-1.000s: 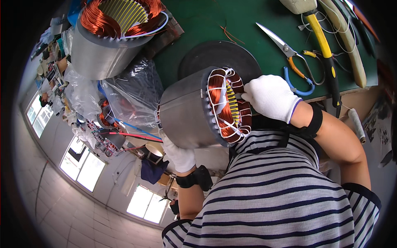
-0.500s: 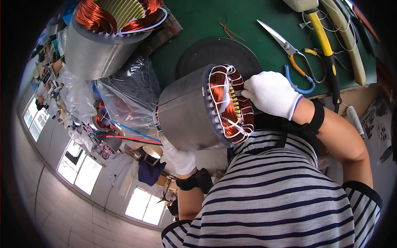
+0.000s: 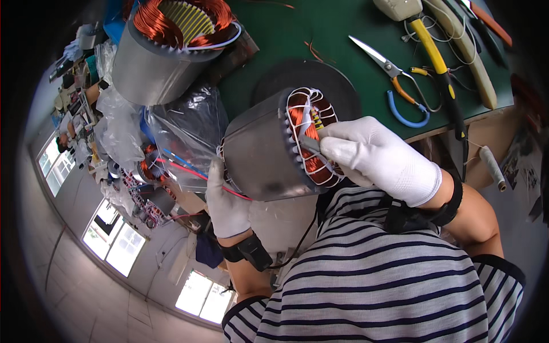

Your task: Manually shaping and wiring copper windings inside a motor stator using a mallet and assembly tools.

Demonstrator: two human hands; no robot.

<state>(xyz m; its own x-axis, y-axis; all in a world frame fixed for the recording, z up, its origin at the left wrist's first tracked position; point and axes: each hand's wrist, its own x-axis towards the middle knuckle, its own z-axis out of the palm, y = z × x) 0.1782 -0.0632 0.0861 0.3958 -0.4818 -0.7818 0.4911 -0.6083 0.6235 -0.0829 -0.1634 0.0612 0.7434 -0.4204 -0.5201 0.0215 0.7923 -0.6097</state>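
Note:
A grey motor stator (image 3: 260, 151) lies on its side, partly over a black round plate (image 3: 274, 74). White cord laces the copper windings (image 3: 326, 159) at its right end. My right hand (image 3: 383, 157), in a white glove, is closed around a flat grey strip-like tool (image 3: 309, 144), its tip against the windings' inner edge. My left hand (image 3: 227, 203), also gloved, grips the stator's left end; its thumb points up along the rim and its other fingers are hidden beneath. Red leads (image 3: 234, 192) run past that thumb.
A second stator (image 3: 151, 74) stands upright at back left, beside clear plastic bags (image 3: 189, 123). On the green table (image 3: 366, 86) lie scissors (image 3: 394, 80), a yellow-and-black handled hammer (image 3: 434, 51) and a wooden stick (image 3: 472, 63). A cord spool (image 3: 493, 167) is at the right.
My right hand has shifted left and nearer, and the grey tool now shows between its fingers. My left thumb has come up beside the stator's end. The whole view has shifted slightly.

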